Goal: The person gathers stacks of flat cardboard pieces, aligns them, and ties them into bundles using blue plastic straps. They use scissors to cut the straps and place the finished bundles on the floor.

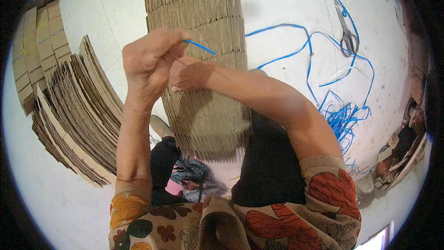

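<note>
At ten o'clock our left hand (150, 58) clamps a blue strap (200, 46); we cannot tell whether our right hand (187, 74), just beside it, grips too. Beneath, the cardboard stack (203, 113) runs from centre toward twelve.

"Any open way across the floor (106, 14)?"
"Yes, at ten o'clock, and at one."
"What's blocking?"
"Long cardboard row (203, 115) at twelve, cardboard pile (81, 109) at nine, scissors (349, 41) at two, blue strap heap (341, 121) at three."
</note>
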Demonstrator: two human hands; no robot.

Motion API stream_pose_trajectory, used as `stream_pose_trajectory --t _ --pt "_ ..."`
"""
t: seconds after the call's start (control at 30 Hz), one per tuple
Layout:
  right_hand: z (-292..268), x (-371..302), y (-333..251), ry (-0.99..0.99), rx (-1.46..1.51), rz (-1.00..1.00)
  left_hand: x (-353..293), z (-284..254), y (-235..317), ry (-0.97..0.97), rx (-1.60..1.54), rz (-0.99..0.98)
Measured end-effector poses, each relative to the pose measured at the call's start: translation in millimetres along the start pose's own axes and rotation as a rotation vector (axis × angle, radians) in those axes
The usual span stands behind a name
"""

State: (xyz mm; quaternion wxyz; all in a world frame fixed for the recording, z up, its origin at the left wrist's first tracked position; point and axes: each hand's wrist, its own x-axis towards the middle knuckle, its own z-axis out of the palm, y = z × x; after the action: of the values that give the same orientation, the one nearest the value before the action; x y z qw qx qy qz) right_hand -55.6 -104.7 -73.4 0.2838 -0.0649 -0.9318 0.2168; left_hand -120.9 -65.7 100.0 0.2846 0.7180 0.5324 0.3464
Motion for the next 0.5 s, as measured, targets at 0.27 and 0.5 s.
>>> stream_pose_trajectory --t 0.27,0.5 --pt "17 2 6 -0.004 0.142 -0.006 56 78 -32 -0.167 0.052 0.262" --pt "-83 -46 1 -0.154 0.140 0.175 66 138 -112 -0.323 0.261 0.309"
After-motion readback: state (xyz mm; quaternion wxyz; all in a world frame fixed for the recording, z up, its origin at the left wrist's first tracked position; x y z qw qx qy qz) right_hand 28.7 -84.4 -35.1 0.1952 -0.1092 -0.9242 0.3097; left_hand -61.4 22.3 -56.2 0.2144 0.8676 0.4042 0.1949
